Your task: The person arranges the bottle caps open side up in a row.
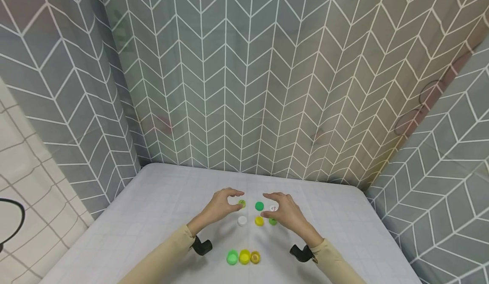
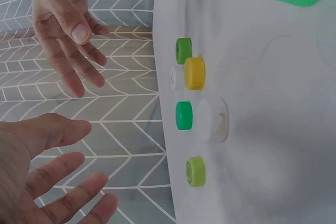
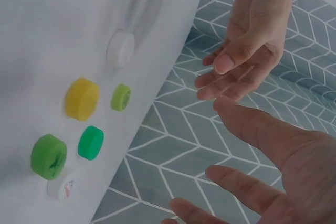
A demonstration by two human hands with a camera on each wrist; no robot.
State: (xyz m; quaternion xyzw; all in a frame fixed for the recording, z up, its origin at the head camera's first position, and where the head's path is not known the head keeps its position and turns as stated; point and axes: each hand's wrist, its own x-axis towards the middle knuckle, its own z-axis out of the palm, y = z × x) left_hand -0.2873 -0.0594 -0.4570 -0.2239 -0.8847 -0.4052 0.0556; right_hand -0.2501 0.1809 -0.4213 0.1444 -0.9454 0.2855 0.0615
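Note:
Both hands hover over the table with thumb and fingers spread apart and hold nothing. The left hand (image 1: pixel 223 202) is nearest a lime-green bottle cap (image 2: pixel 196 171) and a white cap (image 1: pixel 242 220). Over on the other side, the right hand (image 1: pixel 286 211) hangs above a white printed cap (image 3: pixel 62 186) and a green cap (image 3: pixel 49 157), partly covering them in the head view. Between the hands lie a dark green cap (image 1: pixel 259 206) and a yellow cap (image 1: pixel 259 221).
Closer to the person, a light green cap (image 1: pixel 232 257), a yellow cap (image 1: pixel 245 257) and an amber cap (image 1: pixel 255 257) sit side by side on the white-covered table (image 1: pixel 153 216). A patterned curtain (image 1: pixel 244 84) hangs behind the table's far edge.

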